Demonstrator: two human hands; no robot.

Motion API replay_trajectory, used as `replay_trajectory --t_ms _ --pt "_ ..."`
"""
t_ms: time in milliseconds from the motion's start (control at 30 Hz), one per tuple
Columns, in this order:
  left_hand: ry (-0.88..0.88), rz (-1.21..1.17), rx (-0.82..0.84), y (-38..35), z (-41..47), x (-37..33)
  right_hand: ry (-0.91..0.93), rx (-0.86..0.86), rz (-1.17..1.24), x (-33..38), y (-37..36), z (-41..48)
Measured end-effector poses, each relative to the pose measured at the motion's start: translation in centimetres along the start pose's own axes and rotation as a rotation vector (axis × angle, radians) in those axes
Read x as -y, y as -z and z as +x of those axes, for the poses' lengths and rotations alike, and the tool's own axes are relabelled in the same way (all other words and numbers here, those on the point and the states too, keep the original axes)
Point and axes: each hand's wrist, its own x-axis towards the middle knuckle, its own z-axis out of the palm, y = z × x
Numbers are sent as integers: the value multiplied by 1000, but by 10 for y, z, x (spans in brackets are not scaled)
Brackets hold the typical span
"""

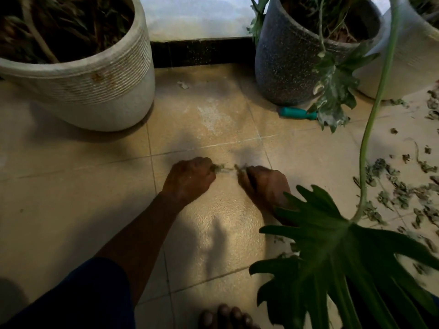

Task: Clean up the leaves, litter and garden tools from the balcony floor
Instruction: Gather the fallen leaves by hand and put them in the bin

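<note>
We curl our left hand [190,178] and right hand [264,184] around small clumps of dried leaves [222,167], knuckles down at the middle of the tiled floor [71,186]. Loose leaves [401,191] litter the floor's right edge. A teal-handled tool [297,113] lies near the far edge, touching the speckled pot [282,67].

A white ribbed pot [107,98] stands left of a speckled grey pot [280,67].
</note>
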Motion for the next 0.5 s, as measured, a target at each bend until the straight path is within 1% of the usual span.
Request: replay_trajectory --t_ms 67,133,200,233,267,300,333,367,400,467,500 --pt "129 -89 -26 3 -1 0 -192 -59 300 9 15 -4" --pt "267 -252 -78 8 -1 -5 -330 -119 632 30 31 -4" --pt "486 -510 -176 17 -2 -16 -518 -156 969 52 40 -7" --pt "633 -714 -224 23 -2 -22 -628 -126 1174 61 42 -8" --pt "800 -970 -272 33 -4 -30 -720 -33 1424 71 43 -9" --pt "967 -1226 -294 46 -5 -39 -789 120 1680 83 45 -12" --pt "1103 -1415 -285 60 -7 -46 -850 277 1886 94 46 -16" --pt "1200 -1500 -262 77 -13 -50 -905 421 2020 108 48 -20" --pt "1256 -1514 -222 93 -20 -54 -926 535 2091 123 53 -24" --pt "1302 -1452 -143 133 -39 -61 -908 746 2141 162 80 -29" --pt "1299 -1418 -108 152 -47 -65 -894 806 2128 177 97 -30"
